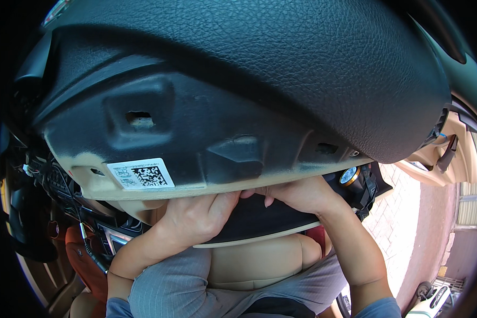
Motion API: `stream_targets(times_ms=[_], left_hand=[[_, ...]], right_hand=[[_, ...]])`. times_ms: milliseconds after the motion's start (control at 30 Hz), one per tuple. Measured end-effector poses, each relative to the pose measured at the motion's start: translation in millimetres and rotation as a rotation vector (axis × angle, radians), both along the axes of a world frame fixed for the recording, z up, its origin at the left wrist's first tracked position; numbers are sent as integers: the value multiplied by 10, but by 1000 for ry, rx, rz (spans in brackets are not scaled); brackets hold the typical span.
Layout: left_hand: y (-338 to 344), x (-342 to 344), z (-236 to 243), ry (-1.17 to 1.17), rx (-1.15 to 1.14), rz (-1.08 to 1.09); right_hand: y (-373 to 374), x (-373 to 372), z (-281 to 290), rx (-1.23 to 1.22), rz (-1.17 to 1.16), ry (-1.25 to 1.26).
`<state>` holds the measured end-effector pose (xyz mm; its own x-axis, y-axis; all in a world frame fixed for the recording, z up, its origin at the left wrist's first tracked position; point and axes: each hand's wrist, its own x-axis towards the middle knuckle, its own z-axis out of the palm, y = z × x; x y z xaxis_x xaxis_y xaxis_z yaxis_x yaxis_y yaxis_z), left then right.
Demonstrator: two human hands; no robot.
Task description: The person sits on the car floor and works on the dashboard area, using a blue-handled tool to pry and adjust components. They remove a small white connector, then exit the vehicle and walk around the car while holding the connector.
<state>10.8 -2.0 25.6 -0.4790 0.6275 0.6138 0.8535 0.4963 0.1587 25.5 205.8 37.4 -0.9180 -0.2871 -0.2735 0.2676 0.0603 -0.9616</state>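
A dashboard [233, 132] fills the upper half, black with grained padding above and a bare moulded section below that fades to beige at its lower edge. My left hand [199, 214] is closed right under that edge, knuckles upward and fingertips tucked out of sight. Beside it, my right hand [302, 193] reaches under the same edge with its fingers curled inward, a couple of fingertips showing close to the left hand. Whatever the two hands grip is hidden by the dashboard. Below them lies a dark panel with a beige rim [259, 238].
A round lamp with a gold ring [349, 176] and black straps sits right of my right hand. Loose wiring [82, 222] hangs at the left, near an orange-brown seat [85, 265]. A beige car door [445, 159] stands open at the right, with paving [392, 212] outside.
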Motion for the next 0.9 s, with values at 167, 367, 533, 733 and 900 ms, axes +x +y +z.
stream_targets(times_ms=[167,367,533,733,900], left_hand=[[-8,-6,-22,-36,80,-56],[-37,17,-61,-62,45,-53],[-56,-15,-153,-24,38,-81],[-35,-32,-198,85,16,-38],[20,-9,-146,95,-12,37]], right_hand=[[31,-7,32,-14,2,-6],[53,-6,42,-17,-8,9],[45,-20,29,-49,7,-29],[25,-19,41,6,-16,-8],[-40,17,44,49,-90,60]])
